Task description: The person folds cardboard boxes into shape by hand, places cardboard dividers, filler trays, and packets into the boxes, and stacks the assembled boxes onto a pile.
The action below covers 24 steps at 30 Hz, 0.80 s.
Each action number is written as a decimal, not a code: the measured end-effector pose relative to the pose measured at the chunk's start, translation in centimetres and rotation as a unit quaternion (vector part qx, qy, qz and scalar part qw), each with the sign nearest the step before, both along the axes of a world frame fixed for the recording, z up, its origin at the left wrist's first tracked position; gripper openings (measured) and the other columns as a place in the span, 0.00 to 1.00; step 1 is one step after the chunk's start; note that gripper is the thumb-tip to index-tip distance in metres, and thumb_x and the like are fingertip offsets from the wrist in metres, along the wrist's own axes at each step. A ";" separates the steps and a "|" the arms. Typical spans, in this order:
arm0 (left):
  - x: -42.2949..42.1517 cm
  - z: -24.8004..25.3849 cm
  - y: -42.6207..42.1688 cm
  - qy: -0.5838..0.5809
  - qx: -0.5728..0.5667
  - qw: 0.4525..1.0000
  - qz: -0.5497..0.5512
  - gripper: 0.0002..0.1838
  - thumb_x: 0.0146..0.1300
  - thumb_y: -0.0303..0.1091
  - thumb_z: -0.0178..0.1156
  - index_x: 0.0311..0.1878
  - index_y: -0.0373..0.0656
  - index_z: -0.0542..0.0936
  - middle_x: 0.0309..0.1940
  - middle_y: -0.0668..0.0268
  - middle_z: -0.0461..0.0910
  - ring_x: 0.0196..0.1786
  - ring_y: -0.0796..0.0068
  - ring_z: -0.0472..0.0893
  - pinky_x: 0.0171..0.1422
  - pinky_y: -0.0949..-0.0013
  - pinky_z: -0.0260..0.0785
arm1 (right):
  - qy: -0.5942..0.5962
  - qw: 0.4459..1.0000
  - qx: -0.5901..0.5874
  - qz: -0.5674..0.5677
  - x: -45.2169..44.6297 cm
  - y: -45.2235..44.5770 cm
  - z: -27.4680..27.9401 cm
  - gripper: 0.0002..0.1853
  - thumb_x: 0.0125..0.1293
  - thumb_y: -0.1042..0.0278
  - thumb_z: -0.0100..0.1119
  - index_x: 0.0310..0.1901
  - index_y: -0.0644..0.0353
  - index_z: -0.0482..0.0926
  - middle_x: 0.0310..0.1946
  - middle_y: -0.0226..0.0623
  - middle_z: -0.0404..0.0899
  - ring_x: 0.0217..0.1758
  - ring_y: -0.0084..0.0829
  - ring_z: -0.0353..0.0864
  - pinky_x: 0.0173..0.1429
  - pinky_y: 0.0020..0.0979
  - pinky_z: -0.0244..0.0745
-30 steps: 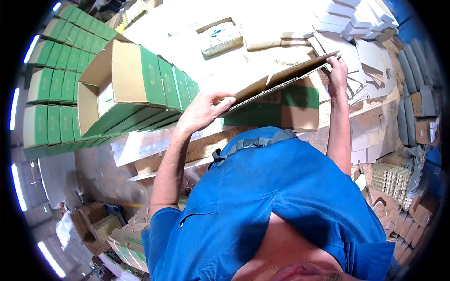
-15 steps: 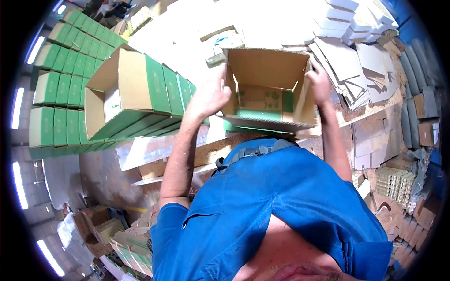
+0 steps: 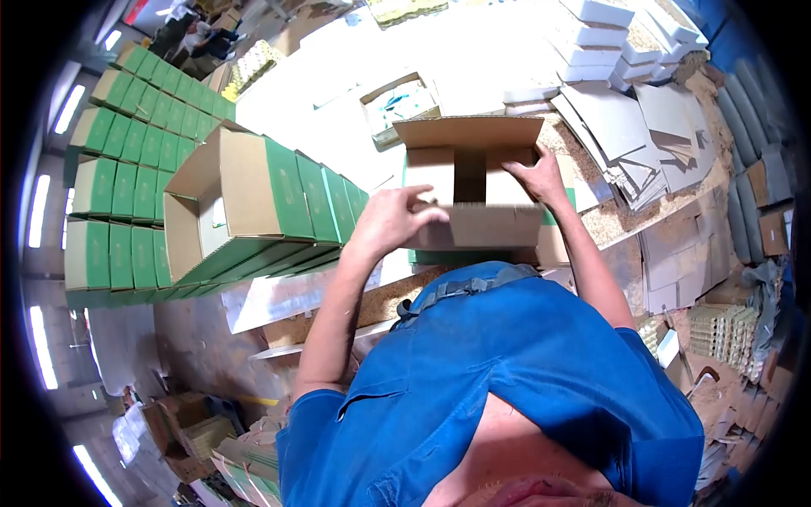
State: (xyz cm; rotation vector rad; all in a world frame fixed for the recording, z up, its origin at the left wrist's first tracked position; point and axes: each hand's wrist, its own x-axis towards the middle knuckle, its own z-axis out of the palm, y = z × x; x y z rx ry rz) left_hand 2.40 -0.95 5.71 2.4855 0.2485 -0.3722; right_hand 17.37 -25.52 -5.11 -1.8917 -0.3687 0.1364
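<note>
Since half a second ago, the side flaps (image 3: 431, 176) have swung inward over the carton (image 3: 497, 226), which sits on the table (image 3: 321, 51) in front of you. Your left hand (image 3: 395, 220) is half open at the near left corner, visibly gripping nothing; your right hand (image 3: 541, 177) is spread, thumb on the right flap. The corrugated board looks light, dry and stiff, springy at its creases and likely to crush at edges, so hold the side walls. Left stand green cartons (image 3: 291, 188); far right, flat sheets (image 3: 604, 118) and white blocks (image 3: 596, 55).
</note>
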 end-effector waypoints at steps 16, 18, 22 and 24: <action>0.6 -7.6 -0.3 -0.233 -0.098 0.950 0.182 0.72 0.39 0.41 0.82 0.79 0.43 0.38 0.73 0.41 0.56 0.73 0.45 0.64 0.76 0.52 0.60 | -0.055 0.991 0.109 0.060 -3.1 0.0 5.8 0.11 0.65 0.70 0.59 0.46 0.62 0.86 0.35 0.38 0.88 0.39 0.31 0.87 0.49 0.30 0.79; 0.7 -9.6 0.5 -0.267 -0.112 0.947 0.139 0.61 0.39 0.42 0.82 0.76 0.46 0.57 0.75 0.44 0.54 0.73 0.50 0.65 0.74 0.53 0.64 | 0.096 0.987 0.108 0.074 -6.0 -0.8 2.1 0.11 0.64 0.74 0.58 0.45 0.64 0.85 0.35 0.40 0.88 0.41 0.30 0.88 0.48 0.29 0.81; 0.7 -9.1 0.5 -0.229 -0.118 0.959 0.117 0.43 0.44 0.40 0.79 0.67 0.45 0.74 0.73 0.43 0.59 0.70 0.52 0.70 0.71 0.57 0.68 | 0.137 0.967 0.191 0.099 -6.3 -3.1 2.5 0.15 0.61 0.83 0.58 0.48 0.64 0.84 0.44 0.41 0.86 0.46 0.30 0.87 0.55 0.28 0.82; 0.8 -9.2 0.7 -0.225 -0.116 0.961 0.114 0.44 0.44 0.40 0.79 0.68 0.45 0.73 0.72 0.43 0.60 0.69 0.53 0.71 0.69 0.57 0.69 | -0.018 0.990 0.141 -0.012 -4.3 -5.2 1.3 0.21 0.60 0.83 0.58 0.56 0.59 0.82 0.51 0.41 0.84 0.54 0.33 0.84 0.59 0.32 0.82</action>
